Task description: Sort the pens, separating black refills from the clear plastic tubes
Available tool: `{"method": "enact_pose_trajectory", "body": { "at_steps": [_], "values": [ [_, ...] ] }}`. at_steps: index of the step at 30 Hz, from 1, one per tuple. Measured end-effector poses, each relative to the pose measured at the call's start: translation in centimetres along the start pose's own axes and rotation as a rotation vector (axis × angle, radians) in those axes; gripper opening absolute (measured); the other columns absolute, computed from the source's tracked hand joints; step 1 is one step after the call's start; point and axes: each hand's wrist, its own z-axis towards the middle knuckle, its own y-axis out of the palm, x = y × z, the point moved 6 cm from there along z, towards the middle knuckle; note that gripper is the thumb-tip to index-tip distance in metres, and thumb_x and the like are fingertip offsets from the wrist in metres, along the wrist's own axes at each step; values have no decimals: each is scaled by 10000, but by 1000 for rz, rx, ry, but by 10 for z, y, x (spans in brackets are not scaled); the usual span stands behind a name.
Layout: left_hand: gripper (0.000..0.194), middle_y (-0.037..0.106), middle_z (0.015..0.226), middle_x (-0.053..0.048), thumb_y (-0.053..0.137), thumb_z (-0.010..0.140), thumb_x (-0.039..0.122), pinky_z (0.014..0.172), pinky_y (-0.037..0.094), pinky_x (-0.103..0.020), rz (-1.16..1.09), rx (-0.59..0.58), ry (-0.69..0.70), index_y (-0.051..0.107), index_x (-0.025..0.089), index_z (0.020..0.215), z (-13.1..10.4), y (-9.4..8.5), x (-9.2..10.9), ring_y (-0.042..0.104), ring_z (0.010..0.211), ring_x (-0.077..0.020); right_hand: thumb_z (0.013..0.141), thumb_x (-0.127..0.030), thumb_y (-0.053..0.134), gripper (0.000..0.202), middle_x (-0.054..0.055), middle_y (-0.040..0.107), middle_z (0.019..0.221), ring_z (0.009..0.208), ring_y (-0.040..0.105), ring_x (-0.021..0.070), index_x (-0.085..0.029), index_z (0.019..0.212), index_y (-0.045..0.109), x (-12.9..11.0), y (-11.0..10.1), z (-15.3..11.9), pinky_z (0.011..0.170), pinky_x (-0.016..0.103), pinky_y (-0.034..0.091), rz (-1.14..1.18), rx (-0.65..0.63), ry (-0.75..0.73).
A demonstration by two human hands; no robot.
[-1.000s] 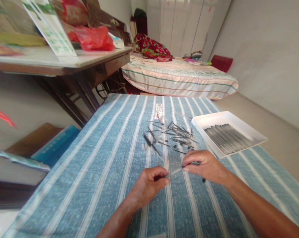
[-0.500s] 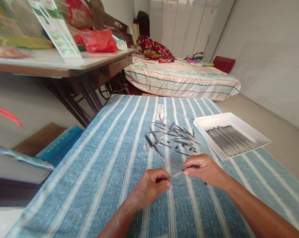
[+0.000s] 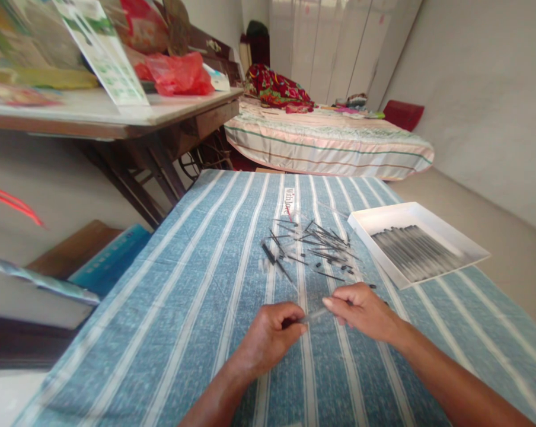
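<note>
Over the blue striped cloth (image 3: 183,284), my left hand (image 3: 277,332) pinches one end of a clear, thin tube (image 3: 316,316). My right hand (image 3: 361,308) has its thumb and fingers closed at the tube's other end. A small dark piece (image 3: 372,286) shows just beyond the right hand's knuckles. Ahead of both hands lies a loose pile of black sticks (image 3: 325,240), with clear pieces and small black caps (image 3: 345,268) among them. To the right, a white box (image 3: 450,234) holds a row of dark, slim pieces (image 3: 414,252).
A side table (image 3: 170,112) at the upper left bears a red plastic bag (image 3: 179,74). Below it are a blue box (image 3: 110,258) and a red cord (image 3: 14,204). A bed (image 3: 330,139) stands beyond the cloth-covered table, with a red chair (image 3: 404,114) beside it.
My right hand has turned slightly, and the black piece that showed at its fingers is no longer visible there. My left hand has stayed nearly still.
</note>
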Motion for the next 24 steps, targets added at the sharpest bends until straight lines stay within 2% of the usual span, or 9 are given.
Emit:
{"method": "enact_pose_trajectory", "body": {
  "at_steps": [5,9,15,24],
  "values": [
    [118,454,589,40,523,732,231,530,301,-196,8,32,-8,575,140,679,2,-3,0,399,562,-88,845,-464,406,445,-27,496,461,426,457,75,-148,557,530,7,-5,1,443,179,337,60,31,57],
    [121,441,581,44,519,734,232,525,296,-194,31,37,-13,566,140,671,2,-4,-1,392,559,-86,815,-404,486,310,-28,536,529,453,481,75,-151,648,548,4,-6,1,456,173,358,95,20,33],
    [118,448,584,44,515,738,229,528,300,-192,56,36,-11,571,142,682,2,-3,0,393,560,-84,832,-381,458,371,-32,528,459,387,468,64,-162,534,482,5,-1,0,423,168,342,95,11,70],
    [134,471,588,35,503,740,242,526,315,-193,68,62,-18,581,145,692,0,-7,-4,420,562,-91,805,-400,489,331,-24,560,490,383,471,68,-161,577,505,13,-10,3,423,184,363,181,35,108]
  ]
}}
